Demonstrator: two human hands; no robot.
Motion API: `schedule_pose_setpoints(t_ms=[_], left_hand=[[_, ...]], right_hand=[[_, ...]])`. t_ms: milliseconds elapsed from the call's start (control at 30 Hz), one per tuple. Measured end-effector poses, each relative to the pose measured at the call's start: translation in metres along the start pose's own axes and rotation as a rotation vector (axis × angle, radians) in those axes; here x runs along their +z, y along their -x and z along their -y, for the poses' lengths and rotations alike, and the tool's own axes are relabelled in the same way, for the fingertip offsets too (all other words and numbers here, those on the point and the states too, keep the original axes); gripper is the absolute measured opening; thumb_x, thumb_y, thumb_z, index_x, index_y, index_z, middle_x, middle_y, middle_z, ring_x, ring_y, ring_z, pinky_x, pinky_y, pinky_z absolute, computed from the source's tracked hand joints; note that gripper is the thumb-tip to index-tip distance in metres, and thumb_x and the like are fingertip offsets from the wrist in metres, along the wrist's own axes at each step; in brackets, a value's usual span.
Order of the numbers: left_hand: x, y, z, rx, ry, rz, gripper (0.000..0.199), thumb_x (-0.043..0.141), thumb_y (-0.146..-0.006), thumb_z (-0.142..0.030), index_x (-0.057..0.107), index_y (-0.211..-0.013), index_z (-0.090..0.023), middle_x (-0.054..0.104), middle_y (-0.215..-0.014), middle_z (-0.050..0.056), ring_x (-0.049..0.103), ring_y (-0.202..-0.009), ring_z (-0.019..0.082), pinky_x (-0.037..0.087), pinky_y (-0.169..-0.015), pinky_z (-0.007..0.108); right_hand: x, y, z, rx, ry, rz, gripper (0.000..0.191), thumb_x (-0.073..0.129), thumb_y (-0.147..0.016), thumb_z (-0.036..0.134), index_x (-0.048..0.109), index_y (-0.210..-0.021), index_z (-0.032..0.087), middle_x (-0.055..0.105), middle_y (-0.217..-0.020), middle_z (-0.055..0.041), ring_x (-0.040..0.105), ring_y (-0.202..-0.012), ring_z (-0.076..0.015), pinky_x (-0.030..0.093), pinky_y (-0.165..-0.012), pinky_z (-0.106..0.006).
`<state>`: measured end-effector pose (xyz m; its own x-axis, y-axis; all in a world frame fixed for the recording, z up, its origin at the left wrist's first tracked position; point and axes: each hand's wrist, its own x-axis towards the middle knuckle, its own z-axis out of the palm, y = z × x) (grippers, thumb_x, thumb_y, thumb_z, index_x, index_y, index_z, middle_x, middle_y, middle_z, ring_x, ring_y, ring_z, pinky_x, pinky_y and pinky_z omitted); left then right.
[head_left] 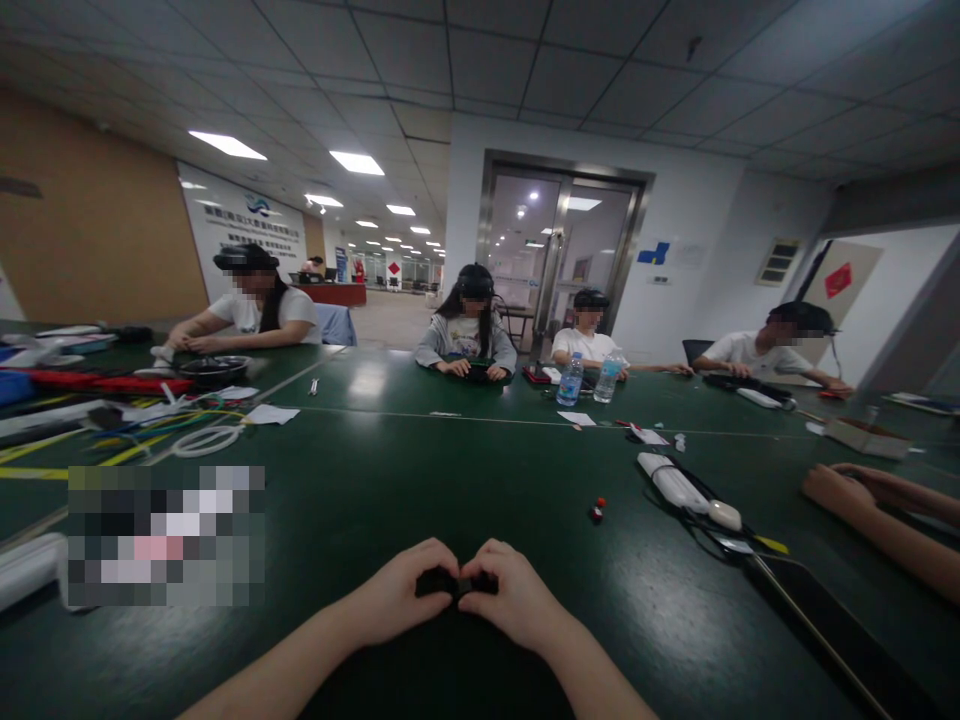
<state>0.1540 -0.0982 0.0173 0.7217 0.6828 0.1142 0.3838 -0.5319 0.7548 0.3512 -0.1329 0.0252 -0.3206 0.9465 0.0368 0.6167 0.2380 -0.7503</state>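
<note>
Both of my hands meet just above the dark green table, at the bottom middle of the view. My left hand has its fingers and thumb curled to a pinch on a small dark object. From the other side my right hand pinches the same dark object. Most of it is hidden by the fingertips, and its shape is too dark to make out. A tiny red and dark item lies on the table to the right, beyond my right hand.
A white power strip with black cables lies at the right, near another person's arms. Cables and papers spread at the left. Two bottles stand across the table, where several people sit.
</note>
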Motion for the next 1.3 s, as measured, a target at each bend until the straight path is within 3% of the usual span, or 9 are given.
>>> schedule_pose_setpoints(t_ms=[100, 233, 367, 500, 600, 700, 1067, 1300], left_hand=[[0.000, 0.000, -0.003, 0.017, -0.017, 0.047, 0.026, 0.051, -0.079, -0.022, 0.060, -0.102, -0.028, 0.051, -0.107, 0.001, 0.050, -0.098, 0.015, 0.040, -0.086, 0.028], [-0.005, 0.000, -0.005, 0.064, -0.135, 0.097, 0.031, 0.048, -0.080, -0.020, 0.061, -0.105, -0.034, 0.050, -0.113, 0.000, 0.048, -0.105, 0.016, 0.037, -0.091, 0.029], [-0.025, 0.002, 0.015, -0.004, -0.323, -0.013, 0.034, 0.047, -0.080, -0.023, 0.060, -0.108, -0.036, 0.051, -0.117, 0.000, 0.048, -0.107, 0.017, 0.036, -0.094, 0.032], [-0.066, 0.016, 0.064, -0.307, -0.501, -0.302, 0.036, 0.040, -0.083, -0.030, 0.055, -0.116, -0.033, 0.055, -0.113, 0.002, 0.054, -0.101, 0.018, 0.040, -0.089, 0.031], [-0.097, 0.036, 0.100, -0.732, -0.614, -0.586, 0.038, 0.038, -0.083, -0.032, 0.055, -0.117, -0.030, 0.058, -0.110, 0.005, 0.057, -0.097, 0.021, 0.045, -0.084, 0.031], [-0.114, 0.052, 0.120, -0.890, -0.650, -0.716, 0.043, 0.034, -0.083, -0.029, 0.054, -0.120, -0.019, 0.059, -0.107, 0.013, 0.055, -0.102, 0.028, 0.044, -0.086, 0.037], [-0.113, 0.052, 0.127, -0.935, -0.654, -0.817, 0.042, 0.038, -0.081, -0.029, 0.056, -0.117, -0.020, 0.057, -0.114, 0.016, 0.054, -0.104, 0.031, 0.047, -0.082, 0.039], [-0.112, 0.052, 0.126, -0.939, -0.654, -0.838, 0.044, 0.037, -0.082, -0.027, 0.049, -0.123, -0.021, 0.058, -0.110, 0.015, 0.056, -0.100, 0.031, 0.046, -0.082, 0.040]], right_hand=[[0.001, -0.001, -0.001, -0.008, 0.002, 0.002, 0.021, 0.067, -0.066, 0.026, 0.066, -0.087, 0.026, 0.053, -0.091, 0.0003, 0.051, -0.086, -0.0166, 0.039, -0.074, -0.028], [0.000, -0.002, -0.007, 0.023, -0.021, -0.024, 0.041, 0.069, -0.061, 0.023, 0.060, -0.101, 0.027, 0.052, -0.091, 0.0006, 0.050, -0.081, -0.0145, 0.040, -0.071, -0.026], [-0.006, -0.003, -0.015, 0.088, -0.033, -0.080, 0.037, 0.064, -0.069, 0.032, 0.057, -0.105, 0.025, 0.053, -0.090, -0.0006, 0.051, -0.078, -0.0148, 0.041, -0.068, -0.026], [-0.010, -0.003, -0.021, 0.106, -0.051, -0.084, 0.031, 0.056, -0.076, 0.036, 0.057, -0.105, 0.025, 0.054, -0.093, -0.0015, 0.053, -0.080, -0.0154, 0.043, -0.071, -0.027], [-0.011, -0.002, -0.021, 0.122, -0.066, -0.071, 0.029, 0.055, -0.077, 0.036, 0.058, -0.104, 0.025, 0.055, -0.094, -0.0016, 0.054, -0.082, -0.0159, 0.044, -0.071, -0.028], [-0.011, -0.002, -0.020, 0.138, -0.082, -0.058, 0.028, 0.053, -0.078, 0.037, 0.058, -0.104, 0.026, 0.055, -0.095, -0.0014, 0.055, -0.083, -0.0162, 0.045, -0.071, -0.028], [-0.007, -0.006, -0.032, 0.111, -0.104, -0.038, 0.026, 0.053, -0.079, 0.034, 0.059, -0.102, 0.025, 0.058, -0.091, -0.0006, 0.057, -0.082, -0.0159, 0.045, -0.071, -0.028], [-0.010, -0.003, -0.022, 0.135, -0.103, -0.017, 0.025, 0.053, -0.079, 0.034, 0.060, -0.101, 0.024, 0.060, -0.089, -0.0007, 0.057, -0.082, -0.0156, 0.044, -0.071, -0.027]])
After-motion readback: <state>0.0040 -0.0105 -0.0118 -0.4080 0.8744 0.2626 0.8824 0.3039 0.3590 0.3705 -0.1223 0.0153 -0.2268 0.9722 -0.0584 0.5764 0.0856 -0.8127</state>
